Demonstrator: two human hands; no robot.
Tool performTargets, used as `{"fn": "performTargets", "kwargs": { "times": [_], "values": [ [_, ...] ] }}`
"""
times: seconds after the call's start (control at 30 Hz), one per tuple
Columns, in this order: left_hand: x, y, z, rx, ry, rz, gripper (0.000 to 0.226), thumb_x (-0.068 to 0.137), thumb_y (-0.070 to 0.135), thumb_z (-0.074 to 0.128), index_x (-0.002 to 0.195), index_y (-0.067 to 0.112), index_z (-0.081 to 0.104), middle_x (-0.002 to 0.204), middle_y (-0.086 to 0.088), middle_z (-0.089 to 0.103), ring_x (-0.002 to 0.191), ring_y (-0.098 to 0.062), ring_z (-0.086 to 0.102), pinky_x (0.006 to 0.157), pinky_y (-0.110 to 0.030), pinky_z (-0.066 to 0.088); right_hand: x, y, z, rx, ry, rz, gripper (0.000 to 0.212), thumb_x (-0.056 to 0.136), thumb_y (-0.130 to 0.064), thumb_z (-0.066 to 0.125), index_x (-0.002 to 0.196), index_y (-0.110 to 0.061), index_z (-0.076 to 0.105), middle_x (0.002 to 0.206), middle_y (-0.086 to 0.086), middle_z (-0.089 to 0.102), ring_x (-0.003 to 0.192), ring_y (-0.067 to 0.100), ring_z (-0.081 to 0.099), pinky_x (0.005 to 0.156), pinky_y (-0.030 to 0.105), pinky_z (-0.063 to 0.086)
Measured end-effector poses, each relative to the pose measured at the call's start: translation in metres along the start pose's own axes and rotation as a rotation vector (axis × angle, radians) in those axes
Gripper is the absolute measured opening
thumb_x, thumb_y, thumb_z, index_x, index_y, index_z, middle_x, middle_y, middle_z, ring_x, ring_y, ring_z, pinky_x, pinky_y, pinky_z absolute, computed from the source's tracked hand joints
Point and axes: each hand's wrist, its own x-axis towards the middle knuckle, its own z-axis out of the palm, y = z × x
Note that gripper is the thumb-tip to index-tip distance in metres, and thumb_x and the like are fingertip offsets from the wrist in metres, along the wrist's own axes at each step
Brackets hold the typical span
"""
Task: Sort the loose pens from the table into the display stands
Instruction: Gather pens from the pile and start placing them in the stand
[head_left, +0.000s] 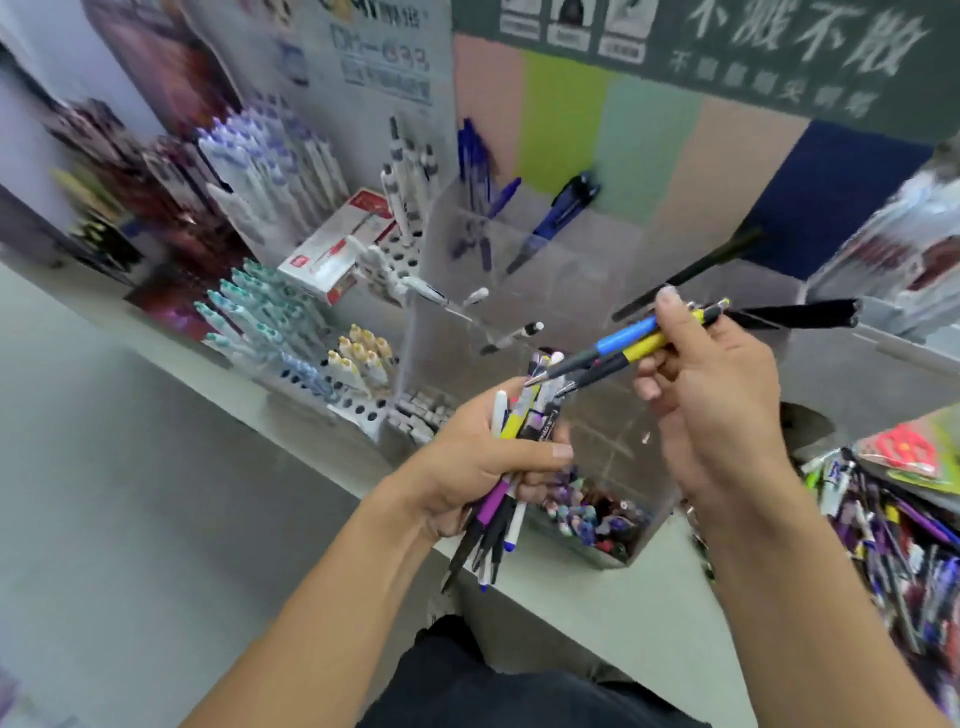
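Pens (511, 447) fill our left hand (478, 462), fingers and thumb wrapped round a mixed bunch, tips pointing down past the table edge (597, 613). Our right hand (711, 400) pinches 2 pens betw. thumb and fingers: 1 w/ a blue grip (621, 340), 1 w/ a yellow grip (644, 351), both tilted, tips aimed down-left toward the bunch. Behind the hands stands a clear acrylic stand (545, 270) w/ a few blue pens (550, 218) leaning in its rear compartments. At left, perforated racks (363, 410) hold rows of white and teal-capped pens upright. A loose pile of pens (904, 545) lies on the table at far right. Frame's blurry, so small print is unreadable.
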Motion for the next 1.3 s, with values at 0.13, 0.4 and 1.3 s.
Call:
{"fn": "performTargets", "kwargs": {
  "times": [0.13,0.4,1.3],
  "values": [
    [0.008,0.027,-0.041,-0.047,0.067,0.02,0.046,0.081,-0.005,0.066,0.124,0.005,0.052,0.077,-0.002,0.058,0.046,-0.008,0.041,0.043,-0.019,0.037,0.012,-0.008,0.022,0.008,0.073,-0.133,0.017,0.1,-0.02,0.06,0.085,-0.014,0.061,0.057,-0.003,0.05,0.045,0.006,0.043,0.037,0.016,0.032],
    [0.037,0.075,-0.061,0.086,0.189,0.117,0.037,0.089,-0.005,0.066,0.122,0.007,0.056,0.074,-0.001,0.059,0.048,-0.01,0.043,0.042,-0.02,0.038,0.049,-0.054,0.051,-0.26,0.066,-0.475,0.01,0.096,-0.015,0.067,0.086,-0.015,0.065,0.067,0.006,0.065,0.045,0.013,0.047,0.04,0.023,0.037],
    [0.026,0.035,-0.038,0.56,0.318,0.128,0.041,0.082,0.008,0.081,0.109,0.019,0.052,0.075,-0.006,0.061,0.055,-0.019,0.053,0.048,-0.028,0.047,0.006,0.004,0.011,-0.803,-0.333,-0.245,0.017,0.097,-0.025,0.064,0.087,-0.014,0.073,0.06,0.004,0.054,0.057,0.009,0.048,0.058,0.028,0.043]
  ]
}}
